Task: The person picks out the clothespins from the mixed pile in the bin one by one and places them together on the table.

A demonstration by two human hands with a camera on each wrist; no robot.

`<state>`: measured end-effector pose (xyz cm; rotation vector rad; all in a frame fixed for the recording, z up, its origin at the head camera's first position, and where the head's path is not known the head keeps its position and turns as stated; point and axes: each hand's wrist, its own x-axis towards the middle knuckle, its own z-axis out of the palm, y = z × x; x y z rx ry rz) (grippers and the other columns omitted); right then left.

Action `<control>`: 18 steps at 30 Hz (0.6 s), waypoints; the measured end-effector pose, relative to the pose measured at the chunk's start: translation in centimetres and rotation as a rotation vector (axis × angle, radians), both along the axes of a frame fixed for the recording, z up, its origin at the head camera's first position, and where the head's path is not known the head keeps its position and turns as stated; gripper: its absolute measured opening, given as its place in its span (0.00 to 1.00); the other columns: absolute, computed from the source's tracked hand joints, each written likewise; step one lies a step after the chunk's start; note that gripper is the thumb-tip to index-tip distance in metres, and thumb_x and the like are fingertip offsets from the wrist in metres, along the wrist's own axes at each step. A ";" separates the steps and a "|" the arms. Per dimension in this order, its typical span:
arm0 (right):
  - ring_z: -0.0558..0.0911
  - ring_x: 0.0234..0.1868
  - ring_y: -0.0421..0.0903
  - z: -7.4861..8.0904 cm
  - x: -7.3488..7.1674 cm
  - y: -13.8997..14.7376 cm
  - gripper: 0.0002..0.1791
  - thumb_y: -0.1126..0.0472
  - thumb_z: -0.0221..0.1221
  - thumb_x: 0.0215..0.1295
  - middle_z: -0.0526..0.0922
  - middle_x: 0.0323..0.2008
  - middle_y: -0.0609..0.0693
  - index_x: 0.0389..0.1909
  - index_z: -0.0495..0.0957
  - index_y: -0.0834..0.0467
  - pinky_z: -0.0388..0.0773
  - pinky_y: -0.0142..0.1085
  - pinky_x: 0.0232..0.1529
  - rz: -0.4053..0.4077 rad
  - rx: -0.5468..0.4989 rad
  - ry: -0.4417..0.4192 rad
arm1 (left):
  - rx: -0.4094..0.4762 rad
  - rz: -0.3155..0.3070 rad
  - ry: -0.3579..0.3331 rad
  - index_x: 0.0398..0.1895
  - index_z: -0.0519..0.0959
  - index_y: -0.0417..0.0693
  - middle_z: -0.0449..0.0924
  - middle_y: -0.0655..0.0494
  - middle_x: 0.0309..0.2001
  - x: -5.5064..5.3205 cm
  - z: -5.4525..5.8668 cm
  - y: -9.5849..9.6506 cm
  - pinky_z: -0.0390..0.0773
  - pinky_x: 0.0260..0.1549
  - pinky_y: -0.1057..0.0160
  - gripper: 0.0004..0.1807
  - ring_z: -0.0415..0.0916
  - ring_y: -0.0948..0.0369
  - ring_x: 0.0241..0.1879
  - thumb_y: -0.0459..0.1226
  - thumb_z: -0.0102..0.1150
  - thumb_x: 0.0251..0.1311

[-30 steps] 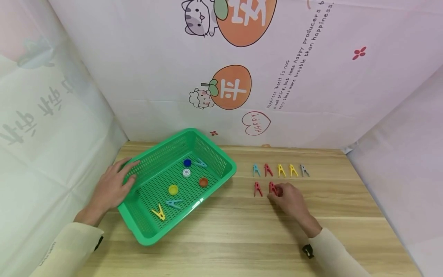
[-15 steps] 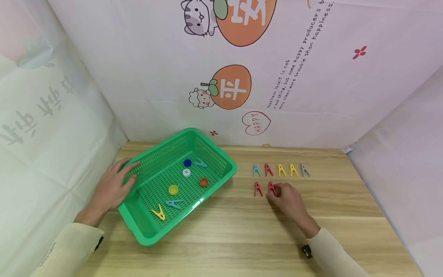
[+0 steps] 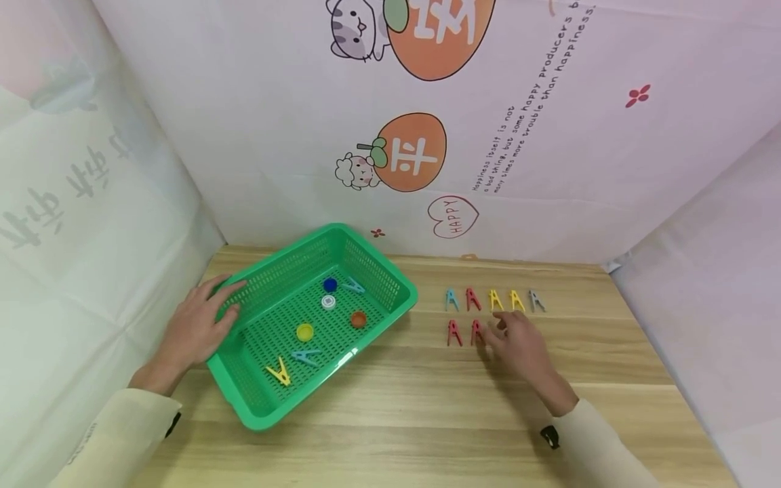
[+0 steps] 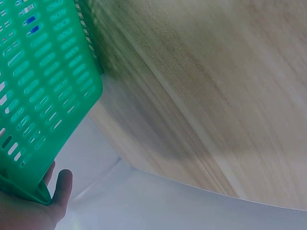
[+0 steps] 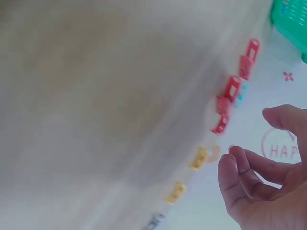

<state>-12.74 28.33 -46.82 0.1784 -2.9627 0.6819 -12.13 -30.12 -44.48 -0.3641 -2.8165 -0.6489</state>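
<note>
In the head view, my left hand (image 3: 194, 327) holds the left rim of a green plastic basket (image 3: 390, 308), with some fingers outside it in the left wrist view. My right hand (image 3: 523, 349) is beside a red clothespin (image 3: 477, 333) on the table, its fingers parted and holding nothing. Another red clothespin (image 3: 454, 333) stands left of that one. Behind them is a row: a blue clothespin (image 3: 451, 299), a red clothespin (image 3: 472, 299), two yellow clothespins (image 3: 495, 300) and a grey clothespin (image 3: 537, 300).
Inside the basket lie blue clothespins (image 3: 305, 356), a yellow clothespin (image 3: 280, 372) and several bottle caps, including a yellow cap (image 3: 304, 331) and an orange cap (image 3: 358, 319). A printed cloth wall (image 3: 293, 169) rises along the back of the wooden table (image 3: 415, 413).
My right hand has let go of the second red clothespin in the front row and drawn slightly to the right. The clothespin stays in place. My left hand keeps its spot on the basket.
</note>
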 end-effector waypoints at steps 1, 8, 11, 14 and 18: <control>0.86 0.40 0.58 0.3 -0.1 0.0 0.26 0.55 0.67 0.76 0.86 0.43 0.65 0.61 0.82 0.74 0.88 0.52 0.40 -0.003 0.005 0.015 | 0.000 0.000 -0.001 0.76 0.74 0.42 0.64 0.32 0.79 0.0 0.0 0.0 0.69 0.63 0.21 0.25 0.65 0.28 0.72 0.39 0.53 0.81; 0.88 0.47 0.61 1.9 -0.5 -0.7 0.23 0.56 0.66 0.77 0.89 0.47 0.65 0.62 0.83 0.69 0.88 0.58 0.46 0.032 0.002 0.036 | -0.003 0.001 -0.009 0.77 0.74 0.43 0.64 0.32 0.79 -0.1 0.1 -0.1 0.69 0.63 0.22 0.25 0.65 0.28 0.72 0.39 0.52 0.81; 0.88 0.48 0.61 2.4 -0.5 -1.4 0.20 0.56 0.65 0.77 0.89 0.47 0.63 0.60 0.85 0.67 0.87 0.58 0.48 0.047 -0.013 0.053 | -0.003 0.000 -0.008 0.77 0.73 0.43 0.64 0.33 0.79 -0.1 0.0 -0.1 0.69 0.64 0.22 0.25 0.65 0.28 0.72 0.39 0.52 0.82; 0.87 0.49 0.60 3.1 -0.6 -2.3 0.17 0.57 0.65 0.78 0.89 0.47 0.62 0.58 0.86 0.65 0.87 0.58 0.49 0.062 -0.039 0.070 | 0.003 -0.002 -0.003 0.78 0.72 0.44 0.64 0.32 0.79 -0.1 0.0 -0.2 0.69 0.63 0.22 0.26 0.65 0.28 0.72 0.39 0.52 0.81; 0.87 0.49 0.60 3.5 -0.6 -3.6 0.16 0.58 0.65 0.78 0.88 0.48 0.61 0.56 0.87 0.65 0.88 0.57 0.50 0.090 -0.065 0.058 | 0.003 -0.005 0.000 0.80 0.71 0.44 0.64 0.32 0.79 -0.2 0.0 -0.1 0.69 0.63 0.22 0.27 0.66 0.28 0.71 0.39 0.52 0.81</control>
